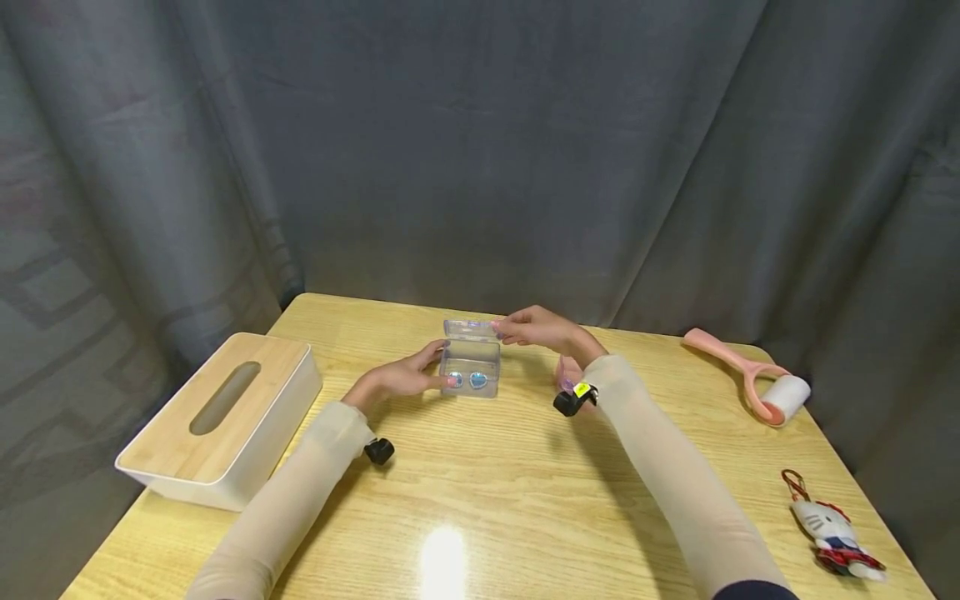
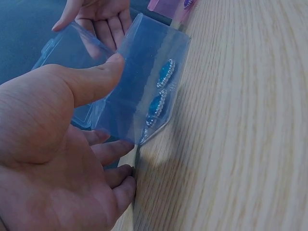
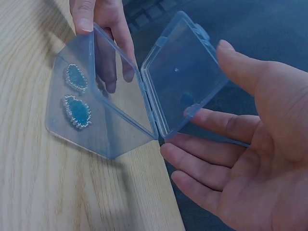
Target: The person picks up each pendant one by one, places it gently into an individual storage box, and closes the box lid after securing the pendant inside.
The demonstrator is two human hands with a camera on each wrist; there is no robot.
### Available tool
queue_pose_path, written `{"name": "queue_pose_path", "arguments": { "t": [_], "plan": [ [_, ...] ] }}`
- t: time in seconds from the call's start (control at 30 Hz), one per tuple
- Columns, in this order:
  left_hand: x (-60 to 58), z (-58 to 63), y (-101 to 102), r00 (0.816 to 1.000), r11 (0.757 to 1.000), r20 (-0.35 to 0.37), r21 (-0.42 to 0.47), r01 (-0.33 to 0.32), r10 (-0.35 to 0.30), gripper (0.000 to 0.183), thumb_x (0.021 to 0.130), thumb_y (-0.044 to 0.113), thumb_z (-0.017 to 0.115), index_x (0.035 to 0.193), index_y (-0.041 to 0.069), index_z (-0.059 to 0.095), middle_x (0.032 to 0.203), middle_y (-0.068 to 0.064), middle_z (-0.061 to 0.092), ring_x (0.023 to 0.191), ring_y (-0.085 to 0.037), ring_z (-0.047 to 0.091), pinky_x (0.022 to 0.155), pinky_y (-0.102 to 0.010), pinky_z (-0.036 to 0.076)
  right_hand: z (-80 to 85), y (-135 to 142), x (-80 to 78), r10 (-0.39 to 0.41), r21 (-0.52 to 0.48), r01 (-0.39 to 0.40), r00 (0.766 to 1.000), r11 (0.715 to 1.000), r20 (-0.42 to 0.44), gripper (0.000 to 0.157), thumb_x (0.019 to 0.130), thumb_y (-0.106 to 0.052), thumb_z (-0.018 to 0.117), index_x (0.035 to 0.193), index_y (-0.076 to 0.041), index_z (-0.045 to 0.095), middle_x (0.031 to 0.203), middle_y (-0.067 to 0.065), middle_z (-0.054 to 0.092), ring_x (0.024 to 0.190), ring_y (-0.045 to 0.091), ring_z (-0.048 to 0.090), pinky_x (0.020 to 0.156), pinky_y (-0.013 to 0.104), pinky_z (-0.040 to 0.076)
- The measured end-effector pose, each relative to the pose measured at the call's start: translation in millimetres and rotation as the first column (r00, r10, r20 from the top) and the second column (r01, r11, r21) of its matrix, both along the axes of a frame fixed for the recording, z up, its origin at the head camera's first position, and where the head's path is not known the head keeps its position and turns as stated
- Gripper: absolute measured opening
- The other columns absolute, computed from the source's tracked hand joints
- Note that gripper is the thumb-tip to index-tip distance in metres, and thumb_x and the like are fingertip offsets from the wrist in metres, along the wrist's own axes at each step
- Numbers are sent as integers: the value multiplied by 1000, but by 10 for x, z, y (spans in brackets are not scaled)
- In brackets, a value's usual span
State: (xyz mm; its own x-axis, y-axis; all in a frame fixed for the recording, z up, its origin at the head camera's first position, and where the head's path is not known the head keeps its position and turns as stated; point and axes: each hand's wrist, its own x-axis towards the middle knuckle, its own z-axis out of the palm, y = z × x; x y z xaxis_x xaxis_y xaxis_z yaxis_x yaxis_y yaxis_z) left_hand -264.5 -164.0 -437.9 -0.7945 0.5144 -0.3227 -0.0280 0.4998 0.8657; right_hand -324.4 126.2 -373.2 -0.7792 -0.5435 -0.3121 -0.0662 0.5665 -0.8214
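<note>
A clear plastic box (image 1: 471,363) stands on the table with its hinged lid (image 3: 180,72) raised. Blue gems (image 3: 77,111) edged with small white beads show on its front side. My left hand (image 1: 401,377) holds the box body at its left side, thumb on the near side and fingers around the far side. At the lid's right edge, my right hand (image 1: 538,327) pinches with thumb and index finger, the other fingers lying behind it. Just right of the box, a pink box (image 1: 567,371) is partly hidden by the right wrist.
A white tissue box (image 1: 292,400) with a wooden top stands at the left. On the right lie a pink-handled lint roller (image 1: 738,367) and a white cat plush keychain (image 1: 828,527). Grey curtains (image 1: 480,150) hang behind the wooden table (image 1: 510,500).
</note>
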Motion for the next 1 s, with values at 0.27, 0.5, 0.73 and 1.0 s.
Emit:
{"name": "queue_pose_path", "arguments": {
  "t": [0.27, 0.5, 0.73, 1.0],
  "plan": [
    [-6, 0, 7, 1000, 1000, 0, 4, 1, -1, 96, 102, 41, 64, 167, 22, -4, 174, -16, 5, 161, -41, 5, 127, -64, 16, -47, 22, 60, 11, 47, -6, 995, 999, -102, 49, 96, -46, 70, 132, -13, 69, 138, 7, 67, 135, 30, 58, 117, 51, 43],
    [-22, -10, 10, 1000, 1000, -10, 27, 8, -8, 95, 102, 39, 64, 167, 24, -3, 174, -17, 6, 161, -41, 6, 126, -66, 16, -115, 8, 117, -10, 12, 12, 995, 1000, -104, 50, 91, -36, 79, 132, -10, 67, 137, 10, 68, 133, 30, 61, 117, 49, 44],
    [-20, -18, 32, 999, 998, -2, 48, 43, -42, 92, 104, 36, 60, 166, 25, -8, 175, -15, 7, 160, -44, 4, 119, -73, 25, -210, -27, 213, 8, -3, -9, 994, 1000, -107, 54, 88, -28, 83, 134, -7, 62, 145, 13, 57, 141, 39, 53, 113, 51, 48],
    [-16, -13, 11, 999, 998, -10, 43, 44, -44, 98, 104, 36, 61, 164, 29, -17, 175, -15, 5, 161, -42, -1, 124, -70, 14, -288, -103, 287, 12, 9, -10, 986, 1000, -168, 59, 84, -22, 87, 134, -6, 60, 156, 16, 45, 141, 44, 50, 107, 50, 54]
  ]
}}
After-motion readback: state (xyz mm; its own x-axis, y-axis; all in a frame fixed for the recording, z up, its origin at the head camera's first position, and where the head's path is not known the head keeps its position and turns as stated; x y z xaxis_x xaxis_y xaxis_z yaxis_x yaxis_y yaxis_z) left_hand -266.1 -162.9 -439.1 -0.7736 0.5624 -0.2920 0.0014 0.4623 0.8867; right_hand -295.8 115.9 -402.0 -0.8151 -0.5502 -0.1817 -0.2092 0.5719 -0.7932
